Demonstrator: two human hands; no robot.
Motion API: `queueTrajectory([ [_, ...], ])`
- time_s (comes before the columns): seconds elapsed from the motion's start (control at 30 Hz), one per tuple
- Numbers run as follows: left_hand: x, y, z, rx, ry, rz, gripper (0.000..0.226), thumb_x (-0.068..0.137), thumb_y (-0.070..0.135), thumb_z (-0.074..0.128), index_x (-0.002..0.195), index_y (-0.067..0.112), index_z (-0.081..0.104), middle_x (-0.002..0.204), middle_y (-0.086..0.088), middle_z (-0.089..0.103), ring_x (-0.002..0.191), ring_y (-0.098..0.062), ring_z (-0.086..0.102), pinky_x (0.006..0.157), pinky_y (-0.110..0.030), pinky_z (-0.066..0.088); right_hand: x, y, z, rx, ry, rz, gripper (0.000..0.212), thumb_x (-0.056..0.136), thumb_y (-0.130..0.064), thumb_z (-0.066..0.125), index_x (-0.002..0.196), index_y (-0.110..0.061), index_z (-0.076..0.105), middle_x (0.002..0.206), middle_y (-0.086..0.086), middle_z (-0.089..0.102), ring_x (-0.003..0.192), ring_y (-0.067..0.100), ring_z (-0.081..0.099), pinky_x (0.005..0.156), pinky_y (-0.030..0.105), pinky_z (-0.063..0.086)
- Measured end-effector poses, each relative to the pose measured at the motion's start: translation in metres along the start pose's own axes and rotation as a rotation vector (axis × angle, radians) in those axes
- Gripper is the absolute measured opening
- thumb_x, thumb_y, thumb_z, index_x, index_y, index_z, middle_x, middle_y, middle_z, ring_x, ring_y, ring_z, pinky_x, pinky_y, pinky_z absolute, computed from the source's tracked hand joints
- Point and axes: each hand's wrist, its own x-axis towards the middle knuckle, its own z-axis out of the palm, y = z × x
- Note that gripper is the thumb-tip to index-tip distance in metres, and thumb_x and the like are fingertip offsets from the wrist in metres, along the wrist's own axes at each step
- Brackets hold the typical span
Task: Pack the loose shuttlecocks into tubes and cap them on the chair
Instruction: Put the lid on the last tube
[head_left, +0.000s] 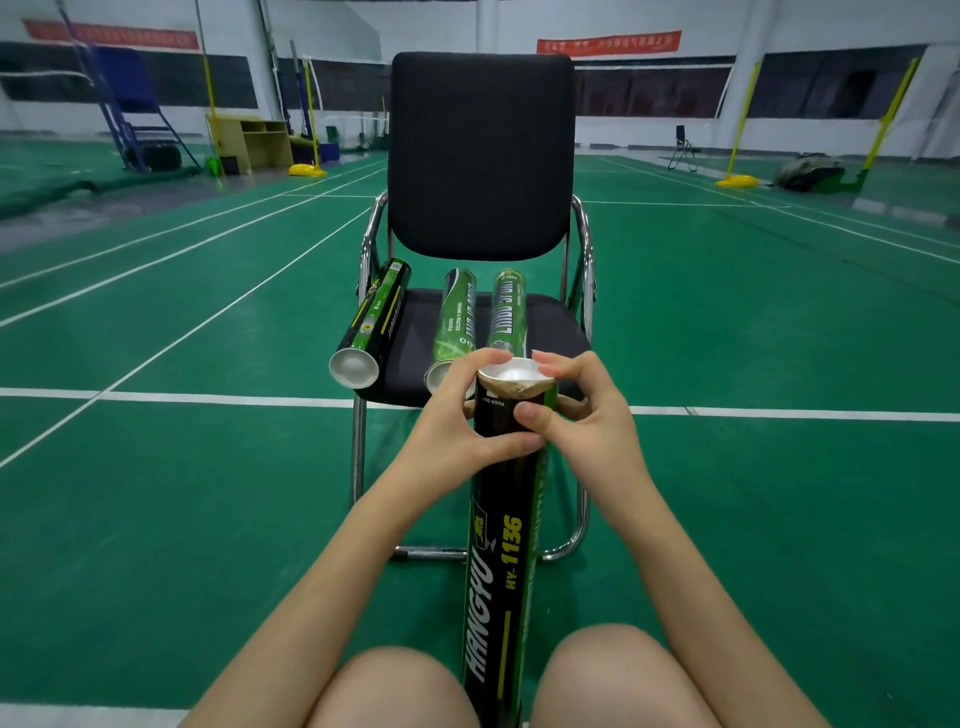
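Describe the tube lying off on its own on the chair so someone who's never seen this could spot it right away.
Find the black chair in the middle of the green court. Three tubes lie on its seat, open ends toward the camera. The one you want is the black tube at the seat's left edge, angled away from the two green tubes lying side by side, and darker than both.

A black HANGYU tube (501, 545) is held upright between the knees, its frayed top end open with something white seen inside. Three more tubes are laid on the chair seat (550, 332): a black one (374, 317) at the left, two green ones (456, 322) (508, 312) side by side.
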Motion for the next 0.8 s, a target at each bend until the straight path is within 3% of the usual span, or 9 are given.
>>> queueTrajectory([
  [0.1,-0.001,0.002,-0.002,0.014,0.013,0.009,0.069,0.061,0.030,0.085,0.120,0.039,0.049,0.123,0.012,0.055,0.109,-0.013,0.057,0.095,-0.041,0.049,-0.002,-0.002,0.002,0.000,-0.009,-0.022,0.028,0.075,-0.011,0.073,0.093,-0.022,0.055,0.122,-0.013,0.059,0.104,0.016,0.062,0.084,0.029,0.052],
  [0.2,-0.001,0.008,-0.005,0.021,0.036,0.019,0.072,0.056,0.037,0.084,0.119,0.043,0.049,0.123,0.009,0.056,0.105,-0.014,0.059,0.090,-0.033,0.051,-0.002,-0.013,0.000,-0.024,-0.051,-0.045,0.025,0.077,-0.012,0.071,0.094,-0.023,0.055,0.115,-0.020,0.060,0.098,0.003,0.063,0.076,0.020,0.051],
  [0.27,-0.001,0.014,-0.009,-0.001,0.046,0.034,0.074,0.057,0.028,0.086,0.119,0.043,0.049,0.124,0.006,0.056,0.100,-0.014,0.062,0.084,-0.030,0.054,-0.001,-0.025,-0.004,-0.059,-0.083,-0.060,0.020,0.080,-0.020,0.069,0.096,-0.023,0.057,0.114,-0.022,0.060,0.100,0.003,0.063,0.084,0.026,0.051],
  [0.33,-0.002,0.023,-0.012,0.005,0.061,0.058,0.075,0.057,0.028,0.085,0.119,0.046,0.048,0.125,0.008,0.055,0.104,-0.015,0.061,0.087,-0.036,0.053,0.000,-0.040,-0.005,-0.095,-0.091,-0.073,0.025,0.078,-0.034,0.066,0.101,-0.027,0.059,0.109,-0.019,0.063,0.098,0.005,0.064,0.088,0.036,0.052],
  [0.5,-0.007,0.054,-0.017,0.121,0.098,0.177,0.084,0.059,0.019,0.085,0.127,0.045,0.043,0.125,0.016,0.052,0.113,-0.009,0.054,0.097,-0.039,0.047,0.001,-0.076,-0.001,-0.286,-0.121,-0.058,0.064,0.064,-0.063,0.061,0.119,-0.031,0.050,0.111,-0.009,0.061,0.094,0.005,0.062,0.080,0.041,0.055],
  [0.63,-0.017,0.083,-0.026,0.172,0.136,0.249,0.095,0.060,0.015,0.085,0.131,0.054,0.035,0.115,0.018,0.058,0.105,-0.003,0.057,0.093,-0.027,0.048,-0.004,-0.114,0.001,-0.288,-0.176,-0.088,0.064,0.061,-0.058,0.063,0.117,-0.030,0.053,0.106,-0.006,0.064,0.084,0.005,0.064,0.070,0.030,0.057],
  [0.8,-0.024,0.124,-0.037,0.183,0.199,0.366,0.102,0.059,0.011,0.086,0.132,0.051,0.028,0.113,0.031,0.051,0.099,0.004,0.057,0.087,-0.014,0.046,-0.012,-0.157,0.000,-0.251,-0.163,-0.216,0.057,0.059,-0.053,0.067,0.112,-0.035,0.055,0.107,-0.013,0.063,0.095,0.004,0.061,0.084,0.033,0.053],
])
